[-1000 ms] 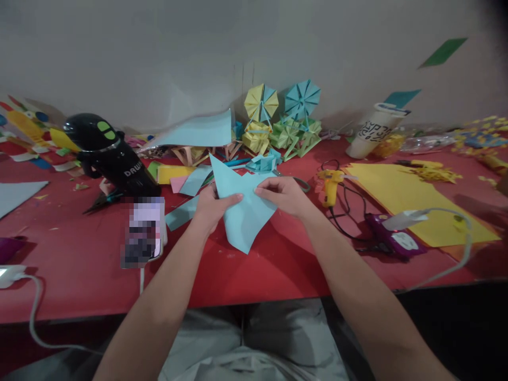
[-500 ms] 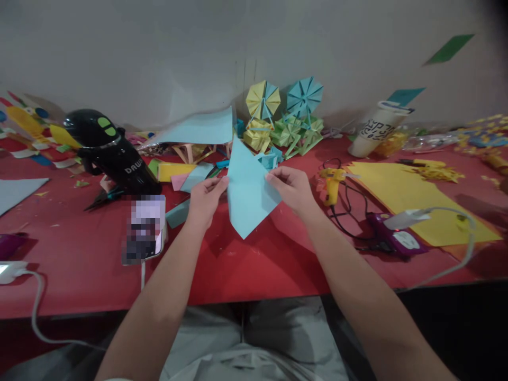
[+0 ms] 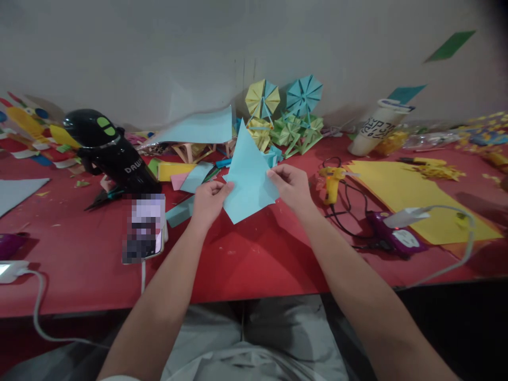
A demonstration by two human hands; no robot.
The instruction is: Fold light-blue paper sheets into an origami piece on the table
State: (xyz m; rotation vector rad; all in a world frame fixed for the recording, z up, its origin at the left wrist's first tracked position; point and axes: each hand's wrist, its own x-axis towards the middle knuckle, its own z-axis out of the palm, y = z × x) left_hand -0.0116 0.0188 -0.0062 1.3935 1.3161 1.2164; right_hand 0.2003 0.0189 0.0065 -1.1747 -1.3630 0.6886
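A light blue sheet of paper (image 3: 249,177) is held up over the red table, its tall point toward the wall and a lower corner toward me. My left hand (image 3: 211,200) pinches its left edge between thumb and fingers. On the opposite edge my right hand (image 3: 291,185) is closed in the same way. Behind the sheet stand folded paper wheels, one yellow and blue (image 3: 262,99), one all blue (image 3: 305,96), with green folded pieces (image 3: 296,132) below. Part of a yellow folded piece (image 3: 260,135) is hidden by the sheet.
Left are a black bottle (image 3: 113,151), a phone (image 3: 145,227) on a cable and pliers-like tool (image 3: 103,198). To the right lie a yellow glue gun (image 3: 332,182), a purple power strip (image 3: 397,234), yellow paper sheets (image 3: 397,193) and a leaning cup (image 3: 375,127).
The blue paper has turned in my hands: its top point has moved up and right, its lower corner up and left. My left hand has shifted slightly right.
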